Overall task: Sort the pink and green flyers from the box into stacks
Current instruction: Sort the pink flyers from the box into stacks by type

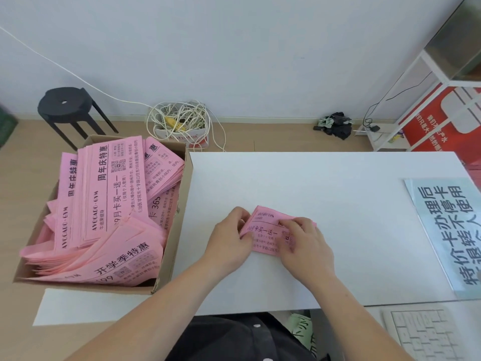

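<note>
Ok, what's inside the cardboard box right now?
The cardboard box holds pink flyers, piled in loose overlapping bundles. They cover everything beneath, so any green ones there cannot be seen.

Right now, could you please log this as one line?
left hand pinches pink flyers | right hand rests on them | table | box: pink heap

Black stool (65,106), pale wall (234,48)

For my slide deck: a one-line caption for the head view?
The left hand and right hand hold a pink flyer on the white table beside a box of pink flyers.
</note>
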Demonstrator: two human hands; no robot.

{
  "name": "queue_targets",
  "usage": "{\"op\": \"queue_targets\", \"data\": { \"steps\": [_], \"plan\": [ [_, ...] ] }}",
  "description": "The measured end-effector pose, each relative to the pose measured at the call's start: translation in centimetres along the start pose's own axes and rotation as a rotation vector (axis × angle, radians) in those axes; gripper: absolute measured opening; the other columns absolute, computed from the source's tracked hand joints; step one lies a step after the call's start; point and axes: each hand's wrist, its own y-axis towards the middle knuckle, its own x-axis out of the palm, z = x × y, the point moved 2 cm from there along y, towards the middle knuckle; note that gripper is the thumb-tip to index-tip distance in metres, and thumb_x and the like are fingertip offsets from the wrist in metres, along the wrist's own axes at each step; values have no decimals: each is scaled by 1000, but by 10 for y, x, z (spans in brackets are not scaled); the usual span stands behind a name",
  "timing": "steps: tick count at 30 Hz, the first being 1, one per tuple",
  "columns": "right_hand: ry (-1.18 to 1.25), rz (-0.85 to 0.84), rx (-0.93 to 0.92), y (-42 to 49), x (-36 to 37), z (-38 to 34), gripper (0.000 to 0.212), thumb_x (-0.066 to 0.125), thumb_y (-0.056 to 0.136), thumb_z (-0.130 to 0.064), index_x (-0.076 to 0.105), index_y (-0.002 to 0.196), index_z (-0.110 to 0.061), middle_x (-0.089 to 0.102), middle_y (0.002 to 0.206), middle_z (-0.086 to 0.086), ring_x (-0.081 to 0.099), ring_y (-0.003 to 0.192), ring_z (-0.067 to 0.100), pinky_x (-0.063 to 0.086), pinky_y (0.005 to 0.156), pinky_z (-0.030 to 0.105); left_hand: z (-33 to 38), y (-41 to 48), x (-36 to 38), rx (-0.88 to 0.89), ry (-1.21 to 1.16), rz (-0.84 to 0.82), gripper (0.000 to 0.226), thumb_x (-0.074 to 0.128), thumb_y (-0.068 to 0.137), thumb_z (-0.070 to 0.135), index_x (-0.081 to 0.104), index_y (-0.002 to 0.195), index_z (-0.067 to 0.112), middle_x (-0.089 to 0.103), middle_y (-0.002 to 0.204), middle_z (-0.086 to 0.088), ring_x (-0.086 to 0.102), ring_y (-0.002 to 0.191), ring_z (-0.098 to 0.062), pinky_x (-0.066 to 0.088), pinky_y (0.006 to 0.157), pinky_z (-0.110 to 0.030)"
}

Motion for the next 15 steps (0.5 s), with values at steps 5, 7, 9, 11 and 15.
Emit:
{"op": "queue_targets", "data": {
  "steps": [5, 7, 9, 11, 15],
  "plan": [
    [245, 95, 190, 4, -18, 14, 68, 70, 89, -22, 43, 151, -31, 36, 151, -8, 43, 130, 11, 45, 99, 33, 3, 2, -16, 80, 14, -43, 29, 56, 88, 8, 53, 95, 36, 65, 87, 13, 62, 77, -15, 51, 68, -38],
    [249, 48, 236, 4, -24, 16, 73, 74, 87, -18, 42, 153, -28, 40, 150, -6, 32, 140, 18, 38, 107, 33, 1, 2, -19, 101, -22, -46, 27, 56, 88, 7, 52, 91, 34, 61, 82, 15, 54, 70, -12, 45, 62, -32],
    [462, 10, 289, 3, -34, 12, 54, 74, 87, -9, 59, 136, -25, 60, 132, -4, 53, 118, 18, 45, 90, 24, 0, 0, -23, 122, -41, -50, 26, 57, 89, 7, 51, 92, 32, 60, 82, 15, 54, 71, -10, 44, 63, -30],
    [617, 52, 285, 3, -44, 12, 29, 71, 86, 0, 71, 103, -23, 73, 99, -4, 62, 85, 14, 45, 64, 13, 2, 1, -27, 138, -53, -40, 28, 59, 91, 7, 51, 97, 33, 64, 89, 17, 61, 84, -7, 50, 70, -31],
    [540, 185, 143, 7, -67, 8, 28, 63, 89, 2, 68, 89, -25, 68, 93, -7, 59, 82, -2, 42, 63, 8, 17, 7, -27, 167, -57, -24, 30, 56, 95, 8, 49, 109, 34, 65, 103, 18, 61, 99, 1, 48, 72, -16]
  ]
}}
